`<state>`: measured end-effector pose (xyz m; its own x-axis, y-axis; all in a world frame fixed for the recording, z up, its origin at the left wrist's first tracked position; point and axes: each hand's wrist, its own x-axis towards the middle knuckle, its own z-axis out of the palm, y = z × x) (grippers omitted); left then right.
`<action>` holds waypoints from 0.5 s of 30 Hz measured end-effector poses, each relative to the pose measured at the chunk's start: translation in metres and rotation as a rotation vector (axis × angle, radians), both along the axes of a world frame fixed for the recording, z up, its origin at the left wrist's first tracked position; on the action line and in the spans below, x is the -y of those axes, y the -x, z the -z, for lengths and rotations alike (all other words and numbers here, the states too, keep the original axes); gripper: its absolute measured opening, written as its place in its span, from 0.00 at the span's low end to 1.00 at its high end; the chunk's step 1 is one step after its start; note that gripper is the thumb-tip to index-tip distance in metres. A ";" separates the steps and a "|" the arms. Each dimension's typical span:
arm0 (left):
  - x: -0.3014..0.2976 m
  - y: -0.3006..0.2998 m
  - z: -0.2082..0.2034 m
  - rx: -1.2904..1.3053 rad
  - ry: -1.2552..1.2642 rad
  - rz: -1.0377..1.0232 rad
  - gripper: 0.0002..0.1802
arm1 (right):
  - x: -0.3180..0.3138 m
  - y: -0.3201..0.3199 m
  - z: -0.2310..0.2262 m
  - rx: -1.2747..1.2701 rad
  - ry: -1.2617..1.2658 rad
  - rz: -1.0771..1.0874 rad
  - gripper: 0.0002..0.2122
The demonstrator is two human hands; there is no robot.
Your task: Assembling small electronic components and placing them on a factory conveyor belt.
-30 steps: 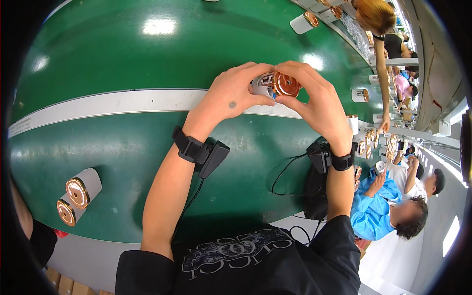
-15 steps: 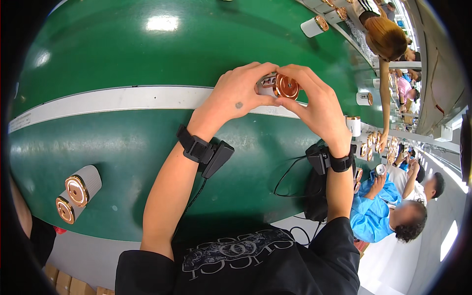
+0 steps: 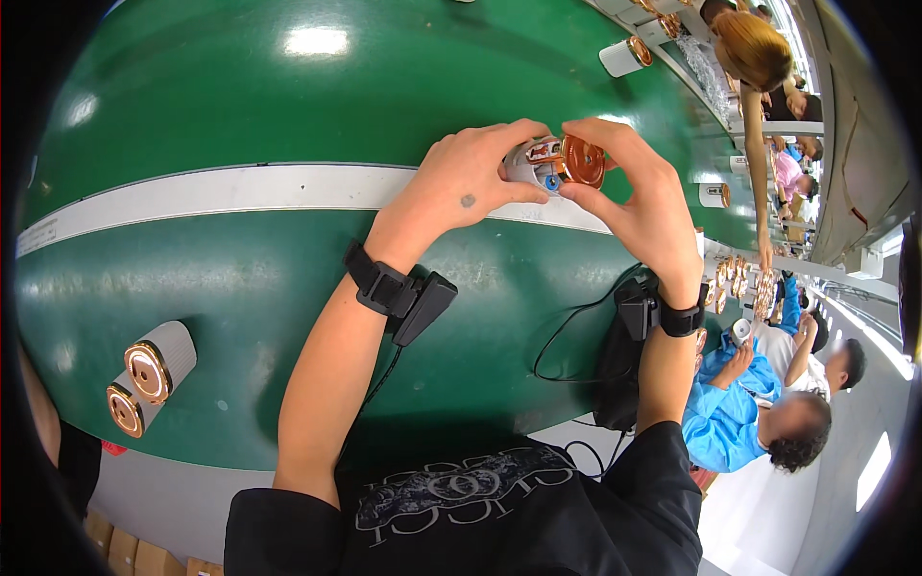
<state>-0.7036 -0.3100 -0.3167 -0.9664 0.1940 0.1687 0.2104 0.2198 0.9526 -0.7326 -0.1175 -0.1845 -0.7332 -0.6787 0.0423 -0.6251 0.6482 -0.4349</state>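
Observation:
Between my two hands, above the white strip, is a small cylindrical device with its copper-coloured end drawn partly out of its white shell. My left hand point(image 3: 475, 178) is closed around the white shell point(image 3: 521, 170). My right hand point(image 3: 639, 182) pinches the round copper cap point(image 3: 583, 160) between thumb and fingers. In the gap between shell and cap, inner parts point(image 3: 549, 163) show, with a small blue piece among them. The back of the shell is hidden by my left fingers.
Two white cylinders with copper ends, one a ribbed cylinder point(image 3: 175, 355), lie at left on the green table point(image 3: 221, 269). Another white cylinder point(image 3: 622, 60) lies far right. Co-workers sit at right beside several copper-ended units; one arm point(image 3: 754, 163) reaches across. A cable point(image 3: 552, 336) hangs by my right wrist.
My right hand has shifted right with the copper cap, widening the gap from the shell and exposing inner parts. My left hand has stayed nearly still. Cylinders beyond have slid slightly right.

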 end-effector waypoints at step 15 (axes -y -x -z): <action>-0.002 0.000 0.004 -0.035 -0.031 -0.015 0.38 | -0.002 -0.001 -0.002 -0.042 0.012 -0.009 0.26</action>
<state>-0.7041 -0.3080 -0.3210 -0.9625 0.1740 0.2081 0.2405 0.1933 0.9512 -0.7315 -0.1152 -0.1823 -0.7243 -0.6848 0.0807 -0.6489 0.6374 -0.4155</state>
